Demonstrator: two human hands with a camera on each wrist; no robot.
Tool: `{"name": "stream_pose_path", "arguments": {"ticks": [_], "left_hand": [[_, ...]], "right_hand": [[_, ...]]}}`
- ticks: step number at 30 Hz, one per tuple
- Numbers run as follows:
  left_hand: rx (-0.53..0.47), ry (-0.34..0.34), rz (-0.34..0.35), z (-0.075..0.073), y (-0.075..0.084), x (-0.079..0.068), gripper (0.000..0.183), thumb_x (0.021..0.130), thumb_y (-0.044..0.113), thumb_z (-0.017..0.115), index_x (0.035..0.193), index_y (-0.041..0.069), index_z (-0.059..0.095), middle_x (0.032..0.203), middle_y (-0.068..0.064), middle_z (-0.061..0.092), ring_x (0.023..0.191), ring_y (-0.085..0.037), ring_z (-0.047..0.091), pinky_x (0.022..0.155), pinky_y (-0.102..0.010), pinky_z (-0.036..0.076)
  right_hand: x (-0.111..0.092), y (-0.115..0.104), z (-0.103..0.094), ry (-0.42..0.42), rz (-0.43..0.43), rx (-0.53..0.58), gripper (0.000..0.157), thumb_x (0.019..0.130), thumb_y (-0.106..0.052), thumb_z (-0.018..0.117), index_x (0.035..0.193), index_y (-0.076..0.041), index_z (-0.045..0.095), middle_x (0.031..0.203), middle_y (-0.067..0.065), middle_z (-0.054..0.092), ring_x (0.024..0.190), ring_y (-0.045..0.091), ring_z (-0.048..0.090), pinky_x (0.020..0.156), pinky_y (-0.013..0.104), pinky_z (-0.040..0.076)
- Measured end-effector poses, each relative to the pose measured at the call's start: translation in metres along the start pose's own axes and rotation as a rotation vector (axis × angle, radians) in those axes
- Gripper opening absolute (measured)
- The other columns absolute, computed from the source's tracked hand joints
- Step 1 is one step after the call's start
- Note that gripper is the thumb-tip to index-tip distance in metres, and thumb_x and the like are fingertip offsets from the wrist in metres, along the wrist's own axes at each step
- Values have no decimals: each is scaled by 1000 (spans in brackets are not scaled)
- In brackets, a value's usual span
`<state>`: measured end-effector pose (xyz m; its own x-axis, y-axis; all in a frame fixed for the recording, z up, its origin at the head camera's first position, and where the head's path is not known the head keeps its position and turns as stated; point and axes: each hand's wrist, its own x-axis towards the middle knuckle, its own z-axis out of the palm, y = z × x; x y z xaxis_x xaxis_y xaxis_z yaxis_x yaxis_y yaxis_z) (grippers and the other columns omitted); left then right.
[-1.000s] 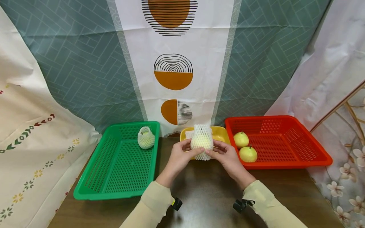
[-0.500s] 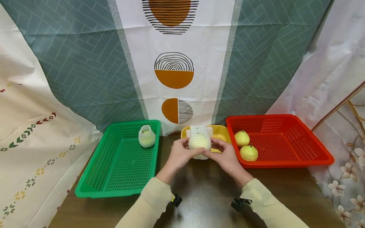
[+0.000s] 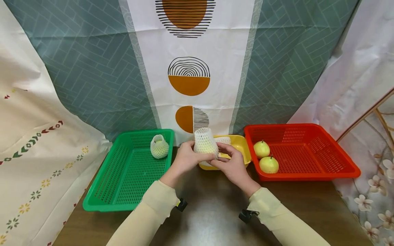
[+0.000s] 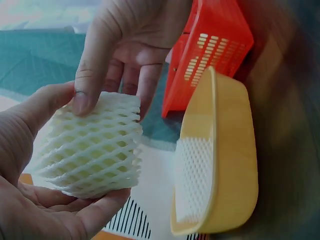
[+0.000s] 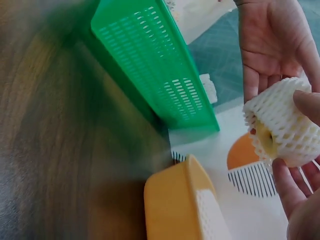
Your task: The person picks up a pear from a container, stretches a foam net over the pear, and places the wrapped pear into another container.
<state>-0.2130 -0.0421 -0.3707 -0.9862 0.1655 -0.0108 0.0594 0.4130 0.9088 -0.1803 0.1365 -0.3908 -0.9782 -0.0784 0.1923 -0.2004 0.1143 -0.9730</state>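
Both hands hold a pear in a white foam net (image 3: pixel 204 142) above the near side of a yellow basket (image 3: pixel 243 145). My left hand (image 3: pixel 186 158) grips it from the left, thumb in front and fingers behind. On the right, my right hand (image 3: pixel 229 165) pinches the net's lower part between thumb and fingers. The net's upper end stands up loose above the pear in the head view. In the right wrist view, the bare end of the pear (image 5: pixel 266 137) shows through the net's open end. Another white foam net (image 4: pixel 194 180) lies in the yellow basket.
To the left stands a green basket (image 3: pixel 135 177) with one netted pear (image 3: pixel 159 147) at its back right. A red basket (image 3: pixel 301 176) on the right contains two bare pears, one behind (image 3: pixel 261 149) the other (image 3: pixel 269 165). Patterned cloth (image 3: pixel 92 68) hangs behind the table.
Both hands have moved left with the netted pear, which now tilts. The right hand has shifted toward the net's lower end. More of the yellow basket and its foam net shows.
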Motion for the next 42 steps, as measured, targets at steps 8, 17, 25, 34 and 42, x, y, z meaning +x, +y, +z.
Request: {"name": "stream_pose_path", "arguments": {"ticks": [8, 17, 25, 34, 42], "left_hand": [[-42, -3, -52, -31, -5, 1, 60, 54, 43, 88, 101, 16, 62, 94, -2, 67, 82, -22, 62, 68, -34, 53], [47, 65, -62, -75, -11, 4, 70, 59, 47, 85, 114, 15, 56, 104, -2, 63, 89, -21, 62, 71, -32, 55], [65, 191, -62, -112, -26, 10, 72, 63, 55, 80, 118, 15, 55, 108, -3, 61, 93, -22, 59, 74, -34, 54], [50, 312, -100, -144, -50, 18, 78, 63, 60, 76, 123, 15, 53, 115, -3, 56, 100, -20, 55, 82, -35, 50], [52, 444, -149, -176, -70, 25, 85, 63, 60, 76, 130, 16, 49, 119, -4, 54, 104, -21, 54, 85, -37, 49]], "right_hand": [[13, 7, 25, -21, -109, -22, 59, 72, -24, 81, 126, -19, 57, 123, 0, 57, 111, 22, 57, 89, 42, 51], [26, 23, 54, -52, -173, -72, 59, 74, -37, 78, 127, -25, 57, 124, -7, 58, 110, 17, 56, 88, 42, 51], [21, 42, 94, -143, -165, -128, 39, 79, -36, 74, 116, -30, 65, 114, -6, 61, 101, 10, 56, 84, 39, 53], [13, 60, 130, -282, -72, -195, 44, 80, -45, 69, 121, -28, 64, 116, -4, 55, 102, 17, 55, 88, 41, 49], [8, 67, 138, -333, -44, -148, 40, 81, -43, 70, 120, -39, 61, 120, -9, 55, 108, 28, 57, 89, 40, 50]]}}
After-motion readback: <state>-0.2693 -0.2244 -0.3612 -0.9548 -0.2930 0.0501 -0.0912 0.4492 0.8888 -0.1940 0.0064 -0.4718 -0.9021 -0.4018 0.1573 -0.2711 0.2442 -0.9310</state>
